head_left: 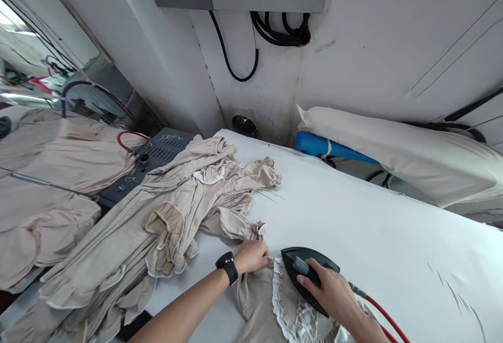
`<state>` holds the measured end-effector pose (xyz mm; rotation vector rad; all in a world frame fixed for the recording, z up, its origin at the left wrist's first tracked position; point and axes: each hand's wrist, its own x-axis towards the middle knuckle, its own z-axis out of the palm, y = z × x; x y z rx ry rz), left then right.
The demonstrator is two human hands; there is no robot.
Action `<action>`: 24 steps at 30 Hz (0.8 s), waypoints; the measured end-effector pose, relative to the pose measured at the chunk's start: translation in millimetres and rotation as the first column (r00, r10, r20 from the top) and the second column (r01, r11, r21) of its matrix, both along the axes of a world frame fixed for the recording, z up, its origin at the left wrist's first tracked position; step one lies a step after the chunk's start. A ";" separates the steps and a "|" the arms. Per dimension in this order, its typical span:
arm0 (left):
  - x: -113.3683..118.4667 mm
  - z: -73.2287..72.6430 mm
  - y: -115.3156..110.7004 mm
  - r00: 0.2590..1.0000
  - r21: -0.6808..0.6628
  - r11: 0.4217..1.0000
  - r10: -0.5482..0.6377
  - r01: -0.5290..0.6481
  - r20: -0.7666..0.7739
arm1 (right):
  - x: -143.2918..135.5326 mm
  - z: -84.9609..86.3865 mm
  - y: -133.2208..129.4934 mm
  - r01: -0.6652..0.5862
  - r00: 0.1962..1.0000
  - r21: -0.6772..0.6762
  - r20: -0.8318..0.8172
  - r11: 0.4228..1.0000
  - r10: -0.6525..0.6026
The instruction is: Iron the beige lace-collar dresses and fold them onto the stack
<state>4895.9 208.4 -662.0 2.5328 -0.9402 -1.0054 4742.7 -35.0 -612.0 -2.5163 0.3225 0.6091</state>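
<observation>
My right hand (pixel 332 288) is wrapped round the handle of a black iron (pixel 293 261), its soleplate lying on a beige garment (pixel 255 301) with white ruffled lace trim (pixel 277 290). From the iron's rear a red hose (pixel 383 314) runs off toward the bottom edge. A black watch (pixel 227 267) is on the left wrist. My left hand (pixel 251 256) closes on the garment's edge, just left of the lace; its fingertips are partly hidden. Beyond it lies a pile of similar beige garments (pixel 176 217) with gathered cuffs.
The white-covered ironing table (pixel 353 212) stretches to the right. Behind it rests a long padded board (pixel 393 143) with a blue part (pixel 334 146) beneath. At left stand a dark vented machine (pixel 157 154) and pinkish draped fabric (pixel 70 159). Black cables (pixel 281 36) hang on the wall.
</observation>
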 end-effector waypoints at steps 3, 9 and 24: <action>7.2 -4.3 3.7 0.999 -0.010 0.999 0.040 -0.040 -0.012 | -0.2 1.5 5.1 -0.043 0.999 -0.008 -0.002 0.999 0.043; 19.3 -3.9 8.4 0.994 -0.036 0.994 0.103 -0.104 -0.032 | 9.1 -0.8 6.4 -0.104 0.995 -0.029 0.004 0.994 0.104; 41.0 -20.9 19.3 0.901 -0.254 0.942 0.095 -0.219 -0.422 | -67.9 -0.8 47.4 -0.287 0.946 0.065 -0.141 0.956 0.293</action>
